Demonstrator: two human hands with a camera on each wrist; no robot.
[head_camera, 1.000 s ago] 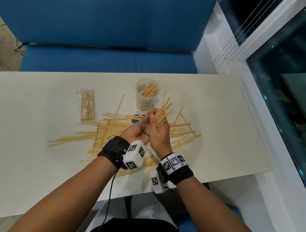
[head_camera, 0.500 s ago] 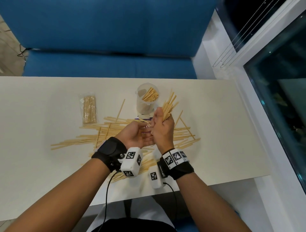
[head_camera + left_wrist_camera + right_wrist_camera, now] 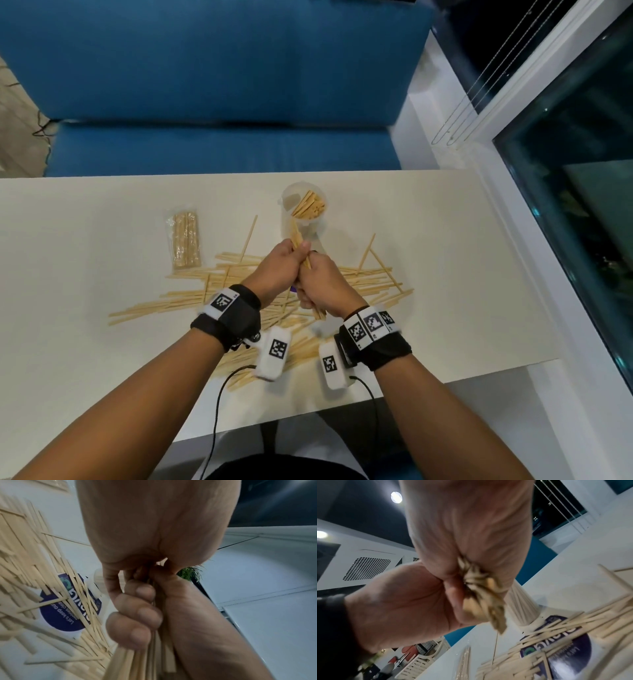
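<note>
I count one translucent plastic cup, one clear plastic packet of sticks, one gripped bundle of thin pale wooden sticks, one round purple label, and loose wooden sticks beyond counting.

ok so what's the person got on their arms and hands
No sleeves, no gloves: left hand and right hand are bare. Each wrist has a black strap topped by a white band of black-and-white square tags, a white box with one tag beneath, and a thin black cable trailing back.
</note>
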